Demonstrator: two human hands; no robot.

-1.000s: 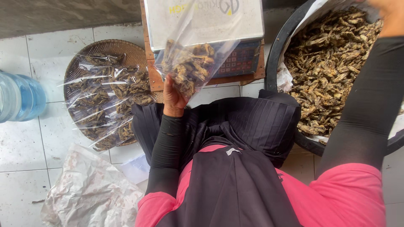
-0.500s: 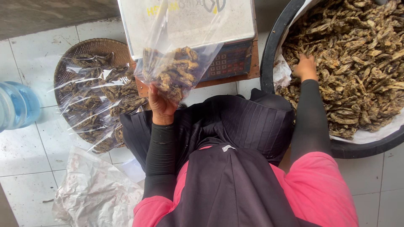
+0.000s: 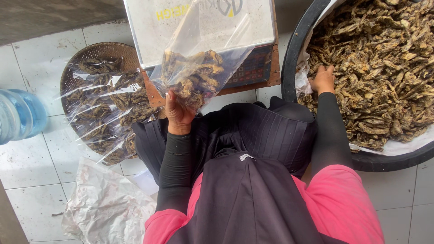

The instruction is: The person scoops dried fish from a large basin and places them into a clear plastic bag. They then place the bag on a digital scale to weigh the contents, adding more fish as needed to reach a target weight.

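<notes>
Left hand [image 3: 177, 110] grip pinching clear bag [image 3: 199, 68], mouth tilted up-right; right hand [image 3: 323, 79] grip unclear in dried pieces [image 3: 384, 68].

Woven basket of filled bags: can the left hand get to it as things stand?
Probably not freely: the left hand is holding up a clear bag of dried fish. The woven basket lies close beside it, nothing between, but the hand is occupied.

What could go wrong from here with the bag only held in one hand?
The left hand alone holds the clear bag from below, its mouth slack over the scale; it could tip and spill. The right hand in the dried fish may drop pieces over the basin rim.
</notes>
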